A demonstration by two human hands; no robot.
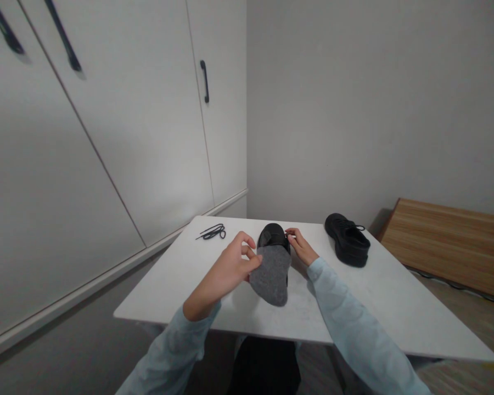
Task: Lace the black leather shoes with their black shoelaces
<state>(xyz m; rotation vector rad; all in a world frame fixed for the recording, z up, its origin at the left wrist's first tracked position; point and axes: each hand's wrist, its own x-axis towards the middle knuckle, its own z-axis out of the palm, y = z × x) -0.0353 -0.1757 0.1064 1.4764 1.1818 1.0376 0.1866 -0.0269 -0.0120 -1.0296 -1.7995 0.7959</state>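
head view: black shoe (pixel 274 237) with grey insole (pixel 271 273) half out
left hand (pixel 230 269): pinching insole
right hand (pixel 301 247): gripping shoe
count: two shoes (pixel 348 240), one loose lace (pixel 211 232)

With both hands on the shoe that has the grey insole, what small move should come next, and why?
Probably the left hand should draw the grey insole a little further out toward the person while the right hand steadies the black shoe. The insole already sticks far out of the shoe, the left fingers pinch its edge, and the right hand rests at the shoe's side.
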